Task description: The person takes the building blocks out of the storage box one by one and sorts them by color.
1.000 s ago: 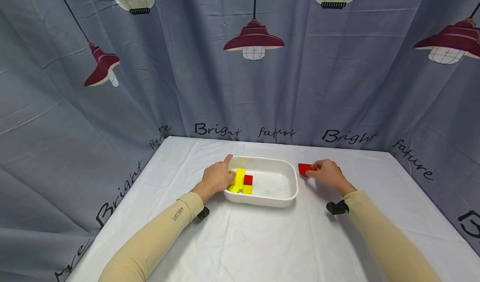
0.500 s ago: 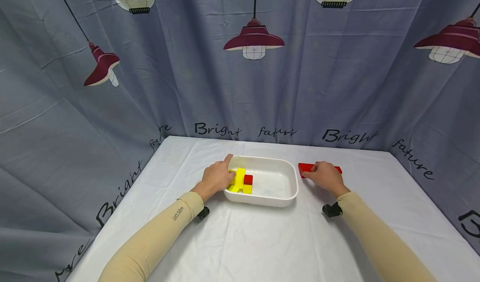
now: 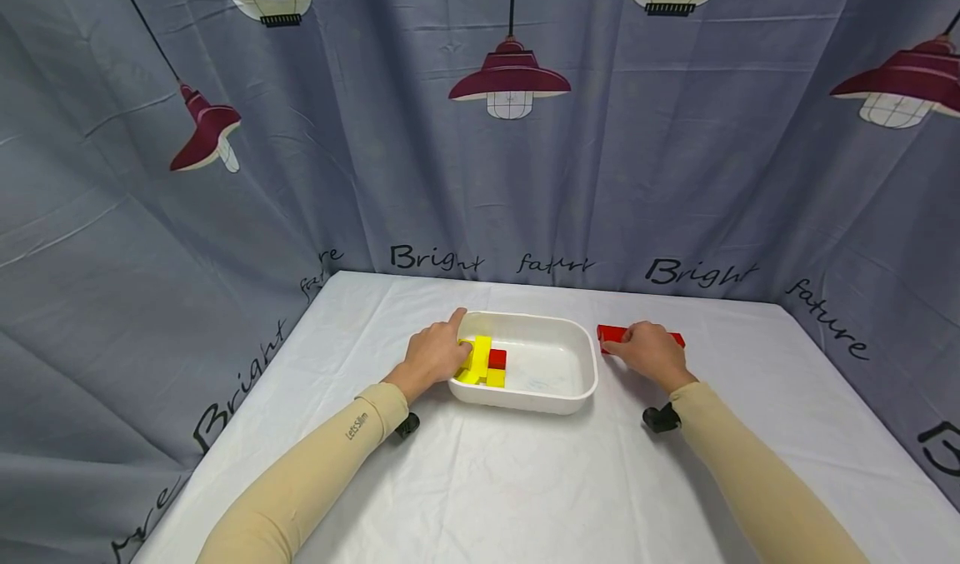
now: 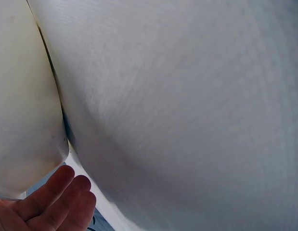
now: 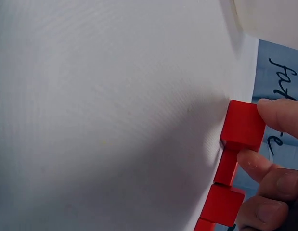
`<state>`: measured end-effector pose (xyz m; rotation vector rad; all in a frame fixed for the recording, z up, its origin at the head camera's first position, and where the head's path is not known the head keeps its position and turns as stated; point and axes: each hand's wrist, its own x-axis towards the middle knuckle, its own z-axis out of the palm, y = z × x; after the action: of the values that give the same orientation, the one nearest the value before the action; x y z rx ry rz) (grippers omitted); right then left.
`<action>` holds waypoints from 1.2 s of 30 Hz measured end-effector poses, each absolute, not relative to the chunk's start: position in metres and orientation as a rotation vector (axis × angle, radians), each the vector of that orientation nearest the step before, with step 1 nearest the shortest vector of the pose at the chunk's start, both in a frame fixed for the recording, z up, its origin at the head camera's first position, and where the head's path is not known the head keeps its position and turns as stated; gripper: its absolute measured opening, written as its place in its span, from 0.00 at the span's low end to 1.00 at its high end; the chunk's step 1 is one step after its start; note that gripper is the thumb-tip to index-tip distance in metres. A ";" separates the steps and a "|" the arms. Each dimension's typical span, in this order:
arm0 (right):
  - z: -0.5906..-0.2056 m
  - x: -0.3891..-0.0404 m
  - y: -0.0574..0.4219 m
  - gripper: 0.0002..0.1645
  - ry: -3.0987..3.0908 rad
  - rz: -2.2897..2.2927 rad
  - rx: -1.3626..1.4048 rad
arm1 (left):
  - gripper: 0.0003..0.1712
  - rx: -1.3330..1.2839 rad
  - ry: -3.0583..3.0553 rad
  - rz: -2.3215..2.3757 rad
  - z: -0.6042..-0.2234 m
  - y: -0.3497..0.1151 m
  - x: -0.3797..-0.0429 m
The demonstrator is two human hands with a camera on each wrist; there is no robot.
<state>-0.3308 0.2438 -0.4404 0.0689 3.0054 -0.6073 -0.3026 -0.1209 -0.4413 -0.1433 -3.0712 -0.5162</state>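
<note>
Head view: my left hand (image 3: 432, 353) pinches left wall of white bin (image 3: 525, 400), thumb inside. Right hand (image 3: 647, 352) pinches end block (image 5: 242, 127) of red row (image 5: 226, 166), just right of bin. Light, level pressure probably best; hard squeeze could skew row.

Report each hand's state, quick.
Left hand: closed, holding the white tray by its left rim.
Right hand: closed, pinching the red block at the row's end nearest the tray.
</note>
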 end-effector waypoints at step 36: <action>-0.391 -0.329 0.201 0.22 2.872 -0.922 -0.254 | 0.39 -0.136 -3.071 -0.505 -0.442 -0.121 -0.302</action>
<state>-0.3293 0.2012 -0.3912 -0.2538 2.8719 -0.9219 -0.3024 -0.1207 -0.4420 -0.1364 -3.0708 -0.5050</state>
